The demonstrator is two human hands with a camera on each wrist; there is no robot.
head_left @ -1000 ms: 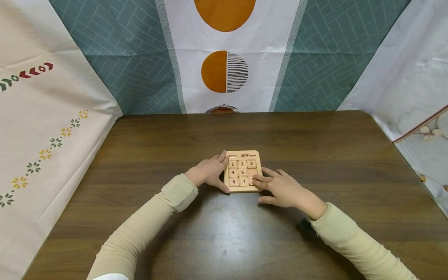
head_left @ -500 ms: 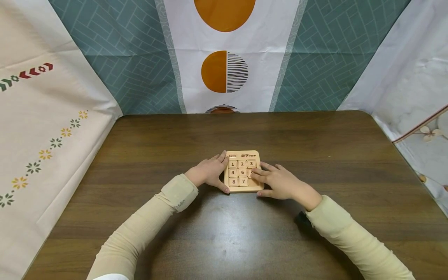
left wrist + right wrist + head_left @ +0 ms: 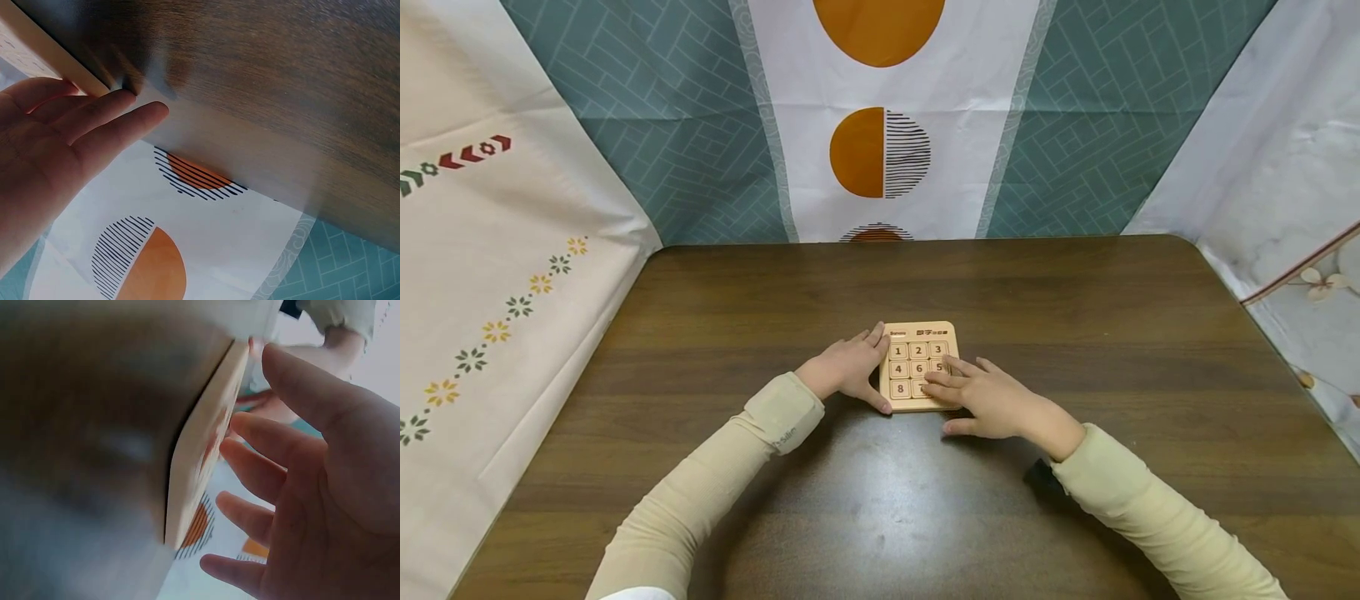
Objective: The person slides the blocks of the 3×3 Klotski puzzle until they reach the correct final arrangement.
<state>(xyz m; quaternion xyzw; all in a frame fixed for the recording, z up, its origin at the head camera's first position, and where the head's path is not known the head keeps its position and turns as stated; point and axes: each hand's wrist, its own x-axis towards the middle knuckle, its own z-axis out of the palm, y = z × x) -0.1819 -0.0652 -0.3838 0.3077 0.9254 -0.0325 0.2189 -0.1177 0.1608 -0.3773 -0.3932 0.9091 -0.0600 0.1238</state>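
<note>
A wooden number slide puzzle (image 3: 917,406) lies flat on the table. Its tiles show 1, 2, 3 on top, then 4, 6, 5, with 8 and a partly covered 7 below. My left hand (image 3: 852,367) rests along the board's left edge, thumb by the near corner and fingers up toward the far corner. In the left wrist view those fingers (image 3: 103,128) are nearly straight. From the right, my right hand (image 3: 992,402) reaches over the board with fingertips on the 7 tile, hiding the lower right slot. Its fingers (image 3: 256,469) are spread and slightly bent in the right wrist view.
The brown wooden table (image 3: 760,292) surrounds the board. Behind it hangs a patterned cloth (image 3: 887,83) with orange circles, and pale cloths (image 3: 490,292) flank the sides. A small black object (image 3: 1043,477) shows beneath the right wrist.
The right fingers slid the 5 tile up from the lower right slot to the middle right one. They then shifted down and left onto the 7. The left hand stayed put.
</note>
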